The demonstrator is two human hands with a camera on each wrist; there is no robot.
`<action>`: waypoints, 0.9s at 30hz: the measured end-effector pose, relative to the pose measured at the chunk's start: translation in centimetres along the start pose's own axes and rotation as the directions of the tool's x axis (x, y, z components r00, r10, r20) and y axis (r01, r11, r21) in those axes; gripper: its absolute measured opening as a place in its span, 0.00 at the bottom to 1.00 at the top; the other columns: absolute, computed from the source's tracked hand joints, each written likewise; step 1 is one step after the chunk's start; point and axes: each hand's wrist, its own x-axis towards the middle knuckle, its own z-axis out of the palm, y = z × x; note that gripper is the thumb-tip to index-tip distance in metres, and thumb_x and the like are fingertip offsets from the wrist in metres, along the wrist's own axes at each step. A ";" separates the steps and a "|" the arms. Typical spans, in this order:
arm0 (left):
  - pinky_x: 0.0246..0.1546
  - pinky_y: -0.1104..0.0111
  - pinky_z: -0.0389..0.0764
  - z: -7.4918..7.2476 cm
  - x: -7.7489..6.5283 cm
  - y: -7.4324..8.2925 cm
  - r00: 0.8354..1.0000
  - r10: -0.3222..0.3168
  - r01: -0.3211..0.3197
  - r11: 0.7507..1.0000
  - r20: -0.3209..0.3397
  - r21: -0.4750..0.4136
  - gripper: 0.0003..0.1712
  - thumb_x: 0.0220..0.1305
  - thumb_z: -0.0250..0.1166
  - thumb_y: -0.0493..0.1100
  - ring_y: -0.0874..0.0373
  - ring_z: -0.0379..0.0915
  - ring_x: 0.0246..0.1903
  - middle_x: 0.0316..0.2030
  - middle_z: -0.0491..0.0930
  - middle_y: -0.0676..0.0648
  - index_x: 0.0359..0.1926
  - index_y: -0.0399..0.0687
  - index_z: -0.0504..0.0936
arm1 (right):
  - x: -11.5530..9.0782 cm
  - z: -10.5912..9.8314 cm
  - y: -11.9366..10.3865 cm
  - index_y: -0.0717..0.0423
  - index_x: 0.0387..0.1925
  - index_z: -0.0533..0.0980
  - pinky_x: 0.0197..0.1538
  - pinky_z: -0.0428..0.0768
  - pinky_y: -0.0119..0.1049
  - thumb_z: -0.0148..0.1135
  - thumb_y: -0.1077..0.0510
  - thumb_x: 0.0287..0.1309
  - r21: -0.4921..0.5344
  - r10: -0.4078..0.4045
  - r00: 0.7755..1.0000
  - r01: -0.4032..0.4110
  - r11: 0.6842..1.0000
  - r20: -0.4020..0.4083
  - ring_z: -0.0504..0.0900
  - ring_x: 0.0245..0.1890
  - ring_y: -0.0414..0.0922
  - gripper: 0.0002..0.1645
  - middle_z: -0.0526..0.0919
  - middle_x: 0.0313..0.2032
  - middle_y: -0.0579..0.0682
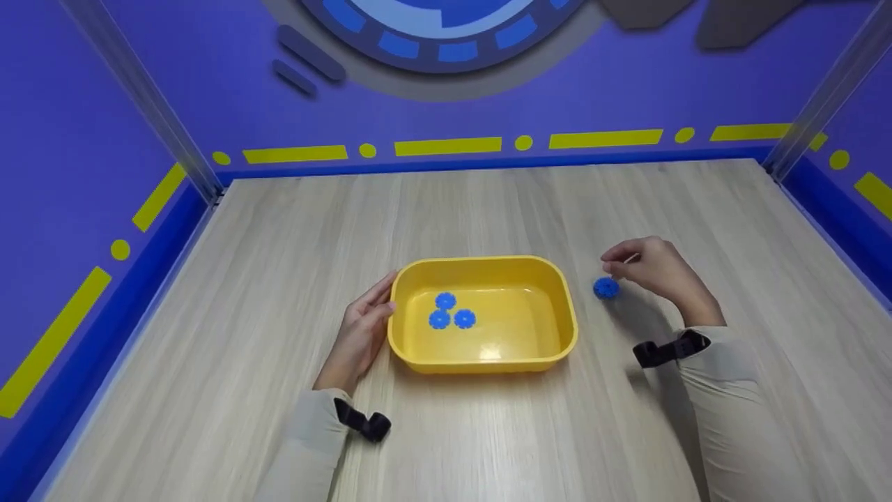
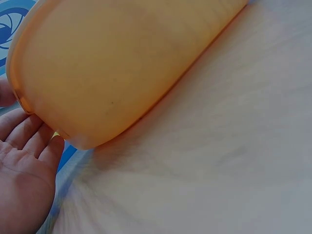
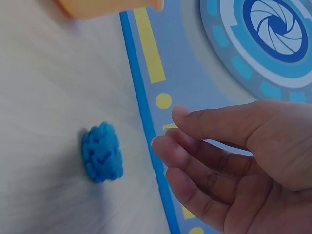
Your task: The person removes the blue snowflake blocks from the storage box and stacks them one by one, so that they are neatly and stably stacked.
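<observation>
A yellow plastic basin (image 1: 481, 366) stands on the table with 3 blue notched discs (image 1: 465, 318) lying flat in its left half. My left hand (image 1: 362, 331) holds the basin's left end, thumb at the rim and fingers along the outer wall; the left wrist view shows these fingers (image 2: 29, 129) against the basin wall (image 2: 112, 63). To the right of the basin sits a small stack of blue notched discs (image 1: 606, 288). My right hand (image 1: 655, 268) hovers just above this stack (image 3: 102, 152), fingers loosely bent, thumb and fingertips apart, holding nothing.
The light wood-grain table (image 1: 481, 446) ends at a blue-purple back wall (image 1: 446, 118) with yellow dashes. Side walls rise at left and right. Dark wrist straps with small cameras (image 1: 376, 427) sit on both sleeves.
</observation>
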 end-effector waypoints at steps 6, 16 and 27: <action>0.66 0.68 0.66 0.0 0.0 -0.1 1.000 -0.002 0.002 1.000 -0.002 -0.013 0.33 0.66 0.50 0.30 0.53 0.53 0.72 0.73 0.56 0.42 0.72 0.38 0.58 | 0.6 -0.3 -2.4 0.62 0.47 0.81 0.47 0.83 0.45 0.61 0.57 0.62 -0.011 -0.050 0.999 0.050 0.999 0.008 0.82 0.40 0.54 0.15 0.85 0.43 0.60; 0.67 0.67 0.65 0.0 0.0 0.0 1.000 0.005 -0.005 1.000 0.010 -0.014 0.33 0.65 0.50 0.29 0.51 0.51 0.72 0.73 0.55 0.40 0.72 0.36 0.56 | 1.9 0.7 -6.9 0.59 0.46 0.82 0.50 0.84 0.47 0.62 0.60 0.60 -0.063 -0.121 0.989 0.126 0.990 0.084 0.82 0.41 0.51 0.13 0.85 0.42 0.58; 0.67 0.64 0.65 0.0 0.1 0.0 1.000 0.005 -0.005 1.000 0.016 -0.012 0.34 0.65 0.49 0.29 0.50 0.51 0.73 0.73 0.54 0.39 0.72 0.35 0.56 | 3.3 3.1 -11.5 0.58 0.46 0.83 0.48 0.85 0.45 0.65 0.61 0.57 -0.123 -0.207 0.953 0.238 0.963 0.223 0.83 0.41 0.51 0.14 0.86 0.42 0.56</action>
